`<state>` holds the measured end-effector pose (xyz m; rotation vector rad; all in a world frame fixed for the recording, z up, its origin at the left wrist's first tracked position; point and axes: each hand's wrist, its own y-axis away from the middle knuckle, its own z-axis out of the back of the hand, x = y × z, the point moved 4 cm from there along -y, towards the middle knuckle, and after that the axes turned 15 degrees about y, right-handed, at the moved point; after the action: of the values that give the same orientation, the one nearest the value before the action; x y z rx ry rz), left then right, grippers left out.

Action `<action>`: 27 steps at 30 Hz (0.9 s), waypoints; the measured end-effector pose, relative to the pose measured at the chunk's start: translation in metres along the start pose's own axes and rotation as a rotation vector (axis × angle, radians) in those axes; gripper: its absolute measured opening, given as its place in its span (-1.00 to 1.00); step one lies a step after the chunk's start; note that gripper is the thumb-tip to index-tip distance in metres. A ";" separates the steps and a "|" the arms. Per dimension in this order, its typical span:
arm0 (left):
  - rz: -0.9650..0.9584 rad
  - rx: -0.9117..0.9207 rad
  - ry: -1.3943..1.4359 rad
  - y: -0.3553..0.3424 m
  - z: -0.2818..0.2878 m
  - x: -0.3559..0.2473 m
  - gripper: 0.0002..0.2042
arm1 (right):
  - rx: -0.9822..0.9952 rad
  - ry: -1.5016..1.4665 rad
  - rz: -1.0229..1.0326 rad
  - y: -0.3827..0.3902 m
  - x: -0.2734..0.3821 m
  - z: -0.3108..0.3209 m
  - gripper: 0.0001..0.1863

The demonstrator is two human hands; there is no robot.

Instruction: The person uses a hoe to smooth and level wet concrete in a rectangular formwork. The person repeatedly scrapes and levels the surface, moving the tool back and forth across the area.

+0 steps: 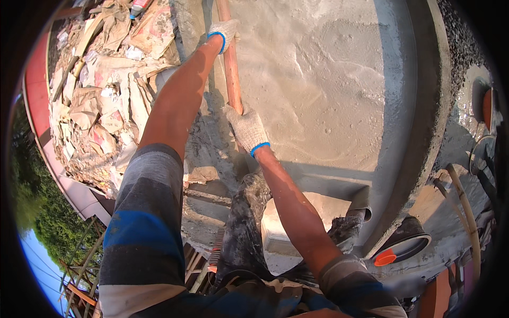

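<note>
A long wooden handle (231, 69) runs from the top edge down toward me; the tool's head lies outside the view. My left hand (224, 34), in a white knit glove with a blue cuff, is wrapped round its upper part. Lower down, my right hand (247, 127), gloved the same way, grips the handle near its close end. To the right of the handle spreads wet grey cement mix (323, 90) with small bubbles and ripples. A trough with a raised grey wall (419, 116) holds the mix.
Torn paper sacks (101, 106) are heaped on the left. Close to my legs, a short pipe (361, 201) sticks out beside the trough. A black bucket (403, 245) stands outside the wall at lower right, near a curved hose-like length (466, 212). Dark gravel (461, 37) lies at far right.
</note>
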<state>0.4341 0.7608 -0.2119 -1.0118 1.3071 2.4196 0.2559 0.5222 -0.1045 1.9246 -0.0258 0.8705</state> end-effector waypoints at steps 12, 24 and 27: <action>0.278 0.052 -0.310 0.053 -0.013 0.167 -0.72 | -0.094 0.268 -0.087 0.074 -0.122 -0.019 -0.47; 0.411 -0.088 0.051 0.220 -0.141 0.229 -0.86 | 0.022 0.083 -0.311 0.224 -0.162 0.142 -0.52; 0.458 -0.071 0.111 0.263 -0.187 0.254 -0.85 | 0.136 0.082 -0.395 0.266 -0.163 0.211 -0.53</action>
<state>0.2078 0.4236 -0.2761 -0.9603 1.6563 2.7891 0.1543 0.1639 -0.0474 1.9263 0.4581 0.6956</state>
